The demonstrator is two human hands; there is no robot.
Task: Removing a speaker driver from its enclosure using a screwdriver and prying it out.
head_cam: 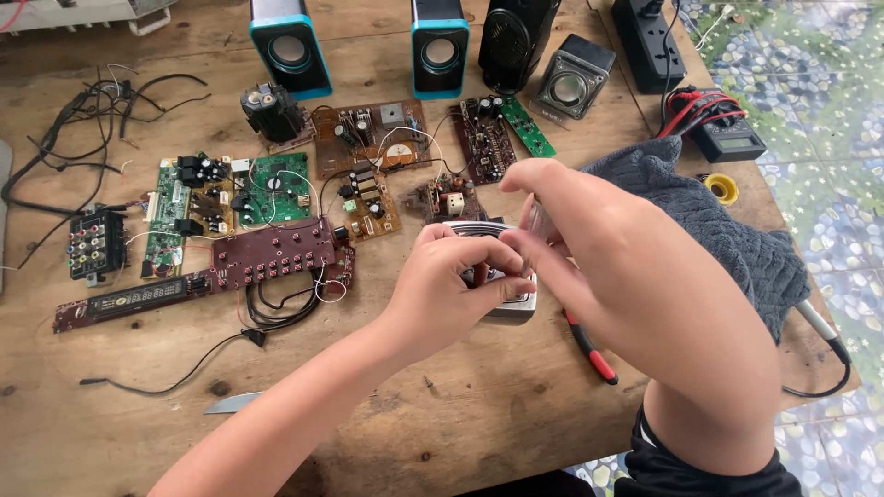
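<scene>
Closest in, right hand [571,230] and left hand [451,281] meeting over the near middle of the wooden table [460,414], both on a small silver device [511,311]. Left curled round its near side, fingers bent and closed on the casing, holding it just above or on the boards; cannot tell which. Right pinched at its top edge, thumb and fingertips drawn together, perhaps on a clear sliver, too blurred to say. Step in hand, by the look of it: working at the casing while bracing it. Calls for a steady left grip and a fine, careful pull from the right. Just right of the device, a red-handled tool [589,350] lying on the wood; beyond it a grey cloth [727,230], then a multimeter [727,133] with red leads and a yellow spool [721,189]. Left of the hands, a dark red button board [276,253], a green board [276,184], loose black wires. Along the far edge, two blue-trimmed speakers [290,46]. Near the front edge, a knife blade [230,402].
</scene>
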